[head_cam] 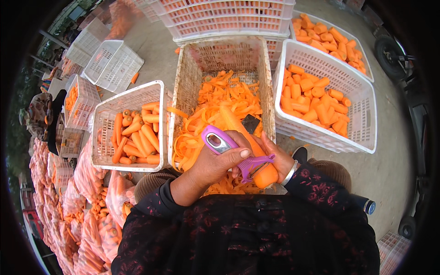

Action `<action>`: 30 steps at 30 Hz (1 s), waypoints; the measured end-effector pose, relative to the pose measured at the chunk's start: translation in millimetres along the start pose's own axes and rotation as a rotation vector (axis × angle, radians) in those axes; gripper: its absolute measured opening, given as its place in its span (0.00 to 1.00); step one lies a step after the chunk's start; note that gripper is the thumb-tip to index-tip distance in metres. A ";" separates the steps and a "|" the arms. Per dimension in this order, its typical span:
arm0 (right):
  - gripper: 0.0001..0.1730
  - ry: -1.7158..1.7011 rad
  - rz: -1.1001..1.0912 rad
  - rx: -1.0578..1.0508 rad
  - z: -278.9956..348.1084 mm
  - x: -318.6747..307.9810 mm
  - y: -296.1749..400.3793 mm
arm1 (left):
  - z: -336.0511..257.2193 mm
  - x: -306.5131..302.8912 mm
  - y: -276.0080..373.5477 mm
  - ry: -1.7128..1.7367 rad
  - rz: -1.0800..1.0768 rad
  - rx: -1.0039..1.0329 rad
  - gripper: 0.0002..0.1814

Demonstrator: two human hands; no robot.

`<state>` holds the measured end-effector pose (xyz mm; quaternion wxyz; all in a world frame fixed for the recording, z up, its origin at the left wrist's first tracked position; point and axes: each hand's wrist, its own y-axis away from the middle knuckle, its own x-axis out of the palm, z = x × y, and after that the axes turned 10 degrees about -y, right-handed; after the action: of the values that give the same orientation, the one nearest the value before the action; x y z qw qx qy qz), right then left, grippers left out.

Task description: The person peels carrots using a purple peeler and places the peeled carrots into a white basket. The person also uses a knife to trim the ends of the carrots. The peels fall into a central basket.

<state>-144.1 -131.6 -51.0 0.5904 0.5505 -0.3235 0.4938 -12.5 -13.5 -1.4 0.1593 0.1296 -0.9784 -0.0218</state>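
Note:
My left hand (223, 154) is closed on a purple Y-shaped vegetable peeler (215, 139), whose blade lies against the thick end of a large peeled carrot (265, 176). On the carrot's other side, my right hand (279, 156) grips it, with a pale bracelet at the wrist. The carrot points away from me over a stained plastic crate (270, 89) holding a heap of carrot peelings (225, 92). A dark flat piece (250, 123) lies on the peelings beside the carrot. More peelings show below my hands.
A white crate (98, 137) of whole carrots stands left, another (371, 113) of cut carrot pieces right. Stacked crates (227, 20) rise beyond the middle. Bagged carrots (87, 240) lie at lower left; a person in a patterned hat (37, 111) is at far left.

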 end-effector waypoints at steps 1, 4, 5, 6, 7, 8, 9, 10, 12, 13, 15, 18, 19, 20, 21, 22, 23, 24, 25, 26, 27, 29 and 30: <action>0.30 0.015 0.035 -0.014 -0.8 6.7 -0.5 | 2.9 5.8 4.4 -0.060 0.080 -0.078 0.11; 0.31 0.057 -0.107 0.032 -2.4 -7.2 1.9 | 11.4 9.0 2.6 -0.022 0.057 -0.163 0.11; 0.32 0.114 -0.145 0.020 -2.8 -8.2 3.2 | 10.4 6.4 0.6 -0.015 0.025 -0.160 0.11; 0.28 0.037 -0.123 0.012 -4.5 4.6 5.7 | 8.1 1.9 -1.6 -0.012 -0.010 -0.159 0.11; 0.27 0.136 -0.190 0.017 -4.4 8.3 7.3 | 6.3 -7.9 -5.8 0.032 -0.119 -0.142 0.10; 0.26 0.235 -0.257 0.021 -3.8 9.9 8.9 | 1.5 -21.2 -10.6 0.024 -0.151 -0.133 0.08; 0.25 0.337 -0.329 0.023 -3.0 10.9 10.8 | 2.5 -34.0 -17.2 -0.033 -0.239 -0.023 0.08; 0.23 0.300 -0.274 0.042 -3.0 2.3 11.3 | 5.2 -52.5 -26.4 -0.094 -0.376 0.004 0.08; 0.20 0.269 -0.266 0.046 -5.8 1.2 10.9 | 5.3 -88.7 -39.7 -0.214 -0.567 -0.031 0.07; 0.19 0.255 -0.262 0.051 -6.4 2.4 10.4 | 10.4 -102.7 -47.7 -0.631 -0.742 -0.055 0.08; 0.19 0.225 -0.286 -0.044 -5.8 15.8 10.6 | 22.1 -123.1 -55.2 -0.630 -0.928 0.135 0.08; 0.22 0.213 -0.289 -0.013 -1.2 9.2 9.8 | 9.6 -126.3 -42.5 -0.343 -0.838 0.103 0.08; 0.23 0.220 -0.283 0.031 0.7 5.9 8.5 | -1.8 -110.5 -35.9 -0.253 -0.729 0.134 0.09; 0.24 0.167 -0.304 0.059 0.8 5.8 5.5 | -13.7 -86.0 -26.5 -0.163 -0.624 0.164 0.09; 0.25 0.142 -0.263 0.048 2.1 4.1 6.6 | -19.5 -62.2 -20.2 -0.064 -0.508 0.193 0.10; 0.25 0.117 -0.217 0.040 3.0 1.7 7.6 | -20.6 -41.8 -13.7 -0.051 -0.379 0.182 0.10; 0.25 0.095 -0.170 0.029 3.4 0.9 9.2 | -20.5 -23.4 -8.3 -0.037 -0.248 0.173 0.10; 0.29 0.161 -0.152 -0.005 0.4 -3.7 4.3 | -18.6 -10.1 -2.2 -0.034 -0.150 0.103 0.10; 0.29 0.143 -0.129 -0.004 0.4 -2.0 3.2 | -15.0 -0.5 2.5 -0.026 -0.056 0.033 0.10; 0.30 0.125 -0.108 -0.003 1.4 0.5 2.3 | -9.1 5.3 4.8 -0.022 0.010 -0.015 0.10; 0.30 0.106 -0.086 -0.006 2.1 2.3 2.0 | -2.3 8.7 5.0 -0.019 0.079 -0.063 0.10; 0.33 0.077 -0.080 -0.007 0.3 5.0 3.4 | 4.4 9.7 5.4 -0.037 0.092 -0.134 0.10; 0.34 0.052 -0.105 -0.010 -3.3 8.8 4.9 | 4.6 9.2 6.3 -0.018 0.088 -0.150 0.10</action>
<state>-146.6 -126.9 -41.8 0.6263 0.5508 -0.2811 0.4747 -23.9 -9.7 -2.5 0.1603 0.0741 -0.9802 -0.0891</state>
